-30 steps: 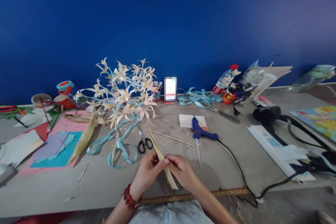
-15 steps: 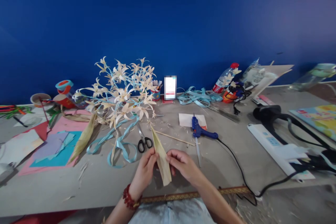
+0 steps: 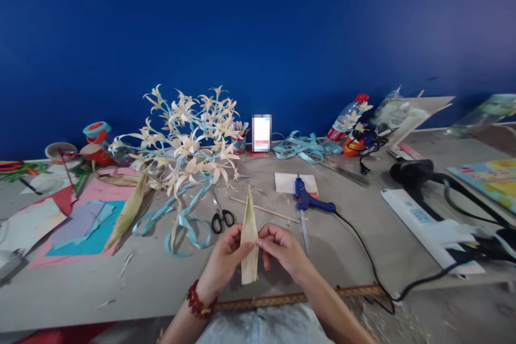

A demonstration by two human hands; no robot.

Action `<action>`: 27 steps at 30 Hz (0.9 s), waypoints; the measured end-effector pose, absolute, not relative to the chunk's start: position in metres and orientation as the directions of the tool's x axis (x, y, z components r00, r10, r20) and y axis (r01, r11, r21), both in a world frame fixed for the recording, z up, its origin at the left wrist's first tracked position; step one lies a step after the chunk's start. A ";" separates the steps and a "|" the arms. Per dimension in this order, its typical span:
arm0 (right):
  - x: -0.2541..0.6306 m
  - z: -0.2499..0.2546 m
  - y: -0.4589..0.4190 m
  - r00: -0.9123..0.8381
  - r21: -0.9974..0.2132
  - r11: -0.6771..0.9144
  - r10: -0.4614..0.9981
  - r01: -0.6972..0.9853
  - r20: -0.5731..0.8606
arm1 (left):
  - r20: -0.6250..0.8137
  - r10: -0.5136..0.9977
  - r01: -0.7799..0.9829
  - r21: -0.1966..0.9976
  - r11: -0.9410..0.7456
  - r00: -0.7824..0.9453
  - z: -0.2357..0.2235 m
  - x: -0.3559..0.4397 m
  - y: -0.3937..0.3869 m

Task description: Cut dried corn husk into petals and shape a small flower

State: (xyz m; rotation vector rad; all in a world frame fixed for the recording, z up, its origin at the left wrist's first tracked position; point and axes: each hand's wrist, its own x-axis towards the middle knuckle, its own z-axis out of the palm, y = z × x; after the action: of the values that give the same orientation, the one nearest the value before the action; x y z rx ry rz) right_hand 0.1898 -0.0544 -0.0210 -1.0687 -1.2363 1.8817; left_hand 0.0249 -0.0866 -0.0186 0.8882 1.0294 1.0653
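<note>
A pale, pointed corn husk point(image 3: 249, 228) stands nearly upright near the table's front edge, its narrow tip away from me. My left hand point(image 3: 230, 250) grips it from the left, the thumb lying across its face. On the right edge, my right hand point(image 3: 280, 247) pinches the husk between thumb and fingertips. Just beyond my left hand lie black-handled scissors point(image 3: 221, 217). A thin wooden stick point(image 3: 266, 209) rests on the table past the husk's tip. To the right is a blue glue gun point(image 3: 310, 199), its nozzle pointing away from me.
Cream husk flowers point(image 3: 189, 140) on blue stems spread at the back left, with blue ribbon point(image 3: 187, 231) before them. More husk point(image 3: 131, 209) lies on coloured paper point(image 3: 86, 244). A white power strip point(image 3: 427, 231) with black cables sits at the right. A bottle point(image 3: 346, 118) leans behind.
The husk has turned from leaning left to nearly upright. My left thumb has moved across its face, while my right hand keeps its pinch on the edge.
</note>
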 end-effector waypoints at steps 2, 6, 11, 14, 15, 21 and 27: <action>0.191 -0.021 -0.052 -0.479 -0.944 -0.330 0.831 -0.016 -0.282 | -0.199 0.972 -0.201 0.954 0.221 0.125 -0.019 0.024 -0.087; 0.190 -0.021 -0.050 -0.502 -0.947 -0.314 0.808 0.073 -0.307 | -0.190 0.976 -0.150 0.967 0.205 0.106 -0.022 0.025 -0.089; 0.190 -0.022 -0.052 -0.479 -0.958 -0.252 0.829 0.139 -0.288 | -0.160 0.983 -0.077 0.983 0.167 0.091 -0.024 0.025 -0.090; 0.190 -0.021 -0.054 -0.465 -0.969 -0.185 0.852 0.162 -0.240 | -0.120 0.987 0.090 0.990 0.111 0.103 -0.022 0.022 -0.089; 0.190 -0.021 -0.054 -0.461 -0.972 -0.156 0.859 0.177 -0.222 | -0.099 0.989 0.163 0.983 0.080 0.111 -0.021 0.020 -0.089; 0.186 -0.021 -0.056 -0.421 -0.941 0.022 0.898 0.337 -0.130 | 0.017 0.997 0.471 0.881 -0.051 0.077 -0.021 0.022 -0.091; 0.179 -0.014 -0.062 -0.344 -0.847 0.165 0.939 0.506 -0.023 | 0.084 0.996 0.590 0.803 -0.086 0.030 -0.024 0.026 -0.098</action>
State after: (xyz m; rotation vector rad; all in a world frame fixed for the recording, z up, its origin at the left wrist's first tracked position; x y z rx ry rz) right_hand 0.1791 -0.0622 -0.0144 -1.3629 -1.9264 1.0848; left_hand 0.0259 -0.0984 -0.0239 1.7354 1.6132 0.9070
